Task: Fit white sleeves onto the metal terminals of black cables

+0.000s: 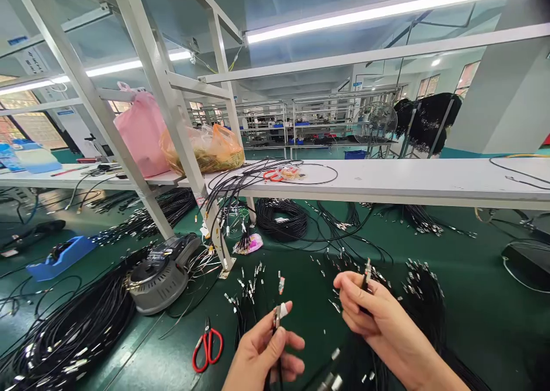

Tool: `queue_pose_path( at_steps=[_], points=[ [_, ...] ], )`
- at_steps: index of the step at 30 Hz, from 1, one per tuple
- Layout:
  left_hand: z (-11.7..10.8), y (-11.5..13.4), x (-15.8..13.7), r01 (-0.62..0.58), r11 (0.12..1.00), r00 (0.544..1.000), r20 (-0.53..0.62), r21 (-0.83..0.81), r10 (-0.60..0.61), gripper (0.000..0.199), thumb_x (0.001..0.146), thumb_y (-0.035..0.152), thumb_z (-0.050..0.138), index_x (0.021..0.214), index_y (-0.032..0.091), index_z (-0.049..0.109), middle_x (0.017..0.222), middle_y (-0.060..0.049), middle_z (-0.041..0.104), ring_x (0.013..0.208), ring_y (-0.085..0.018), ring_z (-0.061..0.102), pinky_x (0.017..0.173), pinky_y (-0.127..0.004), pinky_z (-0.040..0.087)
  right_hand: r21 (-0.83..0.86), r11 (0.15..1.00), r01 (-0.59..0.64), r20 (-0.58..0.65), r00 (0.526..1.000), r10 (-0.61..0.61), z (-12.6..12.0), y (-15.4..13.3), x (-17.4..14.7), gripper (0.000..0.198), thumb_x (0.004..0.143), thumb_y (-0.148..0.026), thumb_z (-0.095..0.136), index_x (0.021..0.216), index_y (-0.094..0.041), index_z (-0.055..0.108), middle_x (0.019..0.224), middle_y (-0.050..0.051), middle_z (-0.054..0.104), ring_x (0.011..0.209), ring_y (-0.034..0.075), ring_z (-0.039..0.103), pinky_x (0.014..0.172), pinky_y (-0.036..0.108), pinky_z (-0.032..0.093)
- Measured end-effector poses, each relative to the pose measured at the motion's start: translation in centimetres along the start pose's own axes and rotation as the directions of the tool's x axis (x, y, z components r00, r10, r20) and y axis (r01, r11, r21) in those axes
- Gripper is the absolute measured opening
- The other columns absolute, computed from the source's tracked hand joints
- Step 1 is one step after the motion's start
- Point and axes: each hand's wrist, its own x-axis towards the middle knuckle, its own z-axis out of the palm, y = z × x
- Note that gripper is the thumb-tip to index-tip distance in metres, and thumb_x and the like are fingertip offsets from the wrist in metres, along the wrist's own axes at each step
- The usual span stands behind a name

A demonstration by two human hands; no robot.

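My left hand pinches the metal connector end of a thin black cable between thumb and forefinger; the forefinger tip wears a white wrap. My right hand is closed on another black cable, its metal connector sticking up above the fingers. Both hands hover low over the green mat, a short gap between them. Many loose black cables with metal ends lie beneath and behind the hands.
Red-handled scissors lie left of my left hand. A grey tape dispenser, a blue holder and cable bundles sit at left. A white shelf with frame posts, pink and orange bags crosses behind.
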Motion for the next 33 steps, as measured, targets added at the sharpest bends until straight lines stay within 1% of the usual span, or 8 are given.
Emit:
queue_pose_path(
  at_steps=[4, 9, 12, 17, 20, 25, 29, 33],
  points=[
    [0.3, -0.4, 0.0, -0.035, 0.991, 0.988, 0.148, -0.129, 0.054, 0.055, 0.073, 0.041, 0.074, 0.12, 0.018, 0.059, 0.077, -0.011, 0.071, 0.043, -0.004, 0.049, 0.038, -0.014, 0.022, -0.317, 0.947, -0.056, -0.06, 0.997, 0.038, 0.7, 1.2, -0.3, 0.029, 0.078, -0.042, 0.068, 0.09, -0.016, 0.066, 0.06, -0.006, 0.044, 0.043, 0.003, 0.019, 0.044, 0.025, 0.01],
    [1.1, -0.8, 0.1, -0.016, 0.98, 0.931, 0.355, -0.2, 0.088, 0.049, 0.07, 0.032, 0.078, 0.115, 0.02, 0.063, 0.093, -0.012, 0.071, 0.071, -0.013, 0.066, 0.052, -0.016, 0.043, -0.529, 0.848, -0.043, 0.027, 0.997, 0.067, 2.5, 2.4, -0.2, 0.038, 0.072, -0.041, 0.071, 0.099, -0.016, 0.067, 0.082, 0.003, 0.062, 0.05, 0.007, 0.043, 0.046, 0.024, 0.03],
    [1.4, -0.8, -0.1, 0.048, 0.984, 0.941, 0.338, -0.174, 0.014, 0.048, 0.066, 0.032, 0.082, 0.109, 0.017, 0.065, 0.095, -0.011, 0.07, 0.081, -0.019, 0.068, 0.065, -0.022, 0.05, -0.509, 0.861, -0.015, 0.013, 1.0, 0.025, 3.3, 2.1, 0.0, 0.035, 0.071, -0.041, 0.071, 0.095, -0.016, 0.067, 0.084, 0.003, 0.063, 0.054, 0.009, 0.046, 0.047, 0.024, 0.03],
    [1.0, -1.4, -0.4, 0.076, 0.997, 0.963, 0.261, -0.015, -0.07, 0.044, 0.068, 0.043, 0.078, 0.099, 0.013, 0.067, 0.081, -0.01, 0.072, 0.066, -0.014, 0.067, 0.064, -0.024, 0.048, -0.458, 0.888, 0.038, -0.106, 0.99, -0.097, 3.1, 0.9, 0.1, 0.031, 0.073, -0.046, 0.068, 0.083, -0.017, 0.066, 0.065, -0.004, 0.049, 0.047, 0.005, 0.016, 0.044, 0.027, 0.011],
    [0.7, -1.8, -0.4, 0.024, 0.999, 0.97, 0.241, 0.023, -0.029, 0.04, 0.072, 0.046, 0.074, 0.092, 0.012, 0.068, 0.066, -0.006, 0.069, 0.052, -0.008, 0.059, 0.053, -0.018, 0.039, -0.436, 0.898, 0.051, -0.127, 0.985, -0.118, 2.3, 0.5, 0.2, 0.031, 0.073, -0.047, 0.068, 0.084, -0.017, 0.065, 0.063, -0.005, 0.045, 0.049, 0.006, 0.016, 0.045, 0.026, 0.012],
    [0.6, -1.2, -0.5, -0.051, 0.999, 0.999, 0.006, 0.018, 0.051, 0.038, 0.068, 0.048, 0.075, 0.087, 0.014, 0.072, 0.089, -0.01, 0.071, 0.076, -0.015, 0.062, 0.07, -0.025, 0.048, -0.532, 0.846, 0.028, -0.026, 0.998, -0.049, 1.6, 0.6, 0.1, 0.023, 0.071, -0.039, 0.07, 0.073, -0.017, 0.066, 0.066, -0.002, 0.056, 0.056, 0.01, 0.04, 0.054, 0.026, 0.032],
    [0.8, -0.2, -0.5, -0.096, 0.988, 0.993, 0.074, 0.122, 0.087, 0.041, 0.072, 0.053, 0.069, 0.082, 0.013, 0.071, 0.065, -0.002, 0.062, 0.041, -0.002, 0.033, 0.039, -0.017, 0.021, -0.601, 0.798, 0.04, 0.058, 0.998, -0.006, 1.9, 1.2, -0.1, 0.018, 0.067, -0.033, 0.071, 0.072, -0.016, 0.07, 0.066, 0.0, 0.06, 0.065, 0.016, 0.048, 0.061, 0.028, 0.037],
    [1.2, -0.1, -0.6, -0.058, 0.983, 0.99, 0.136, 0.174, 0.034, 0.049, 0.072, 0.061, 0.064, 0.063, 0.013, 0.061, 0.044, 0.008, 0.032, 0.038, -0.003, 0.016, 0.04, -0.022, 0.009, -0.631, 0.775, 0.032, 0.035, 0.999, -0.013, 2.2, 1.6, -0.2, 0.031, 0.067, -0.038, 0.071, 0.09, -0.018, 0.073, 0.07, 0.0, 0.056, 0.066, 0.016, 0.047, 0.062, 0.029, 0.038]
  ],
)
